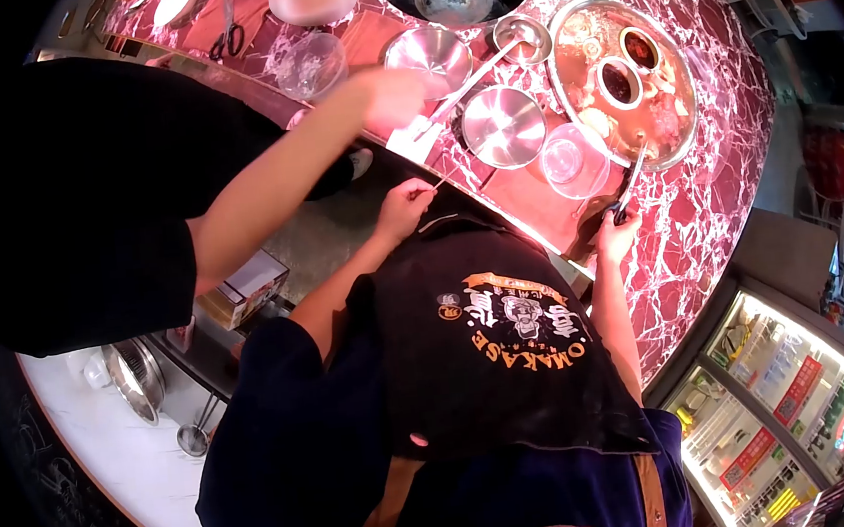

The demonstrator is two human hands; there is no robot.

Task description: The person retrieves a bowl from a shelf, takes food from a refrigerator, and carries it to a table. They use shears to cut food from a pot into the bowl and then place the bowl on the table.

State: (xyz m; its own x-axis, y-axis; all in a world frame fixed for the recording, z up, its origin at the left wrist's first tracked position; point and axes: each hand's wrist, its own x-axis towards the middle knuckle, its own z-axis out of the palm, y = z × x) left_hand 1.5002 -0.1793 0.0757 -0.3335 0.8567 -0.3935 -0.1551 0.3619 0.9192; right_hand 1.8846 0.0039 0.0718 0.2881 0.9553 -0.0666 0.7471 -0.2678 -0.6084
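right hand [619,235] gripping black-handled tool [633,181], left hand [404,212] pinching thin stick [440,183], marbled tabletop [696,239]

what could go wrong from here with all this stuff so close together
The dark-handled tool in the right hand reaches the tray, so it might catch on the rim. The clear plastic bowl beside it could get nudged. The ladle has a long handle running near a co-worker's hand; a bump might swing it.
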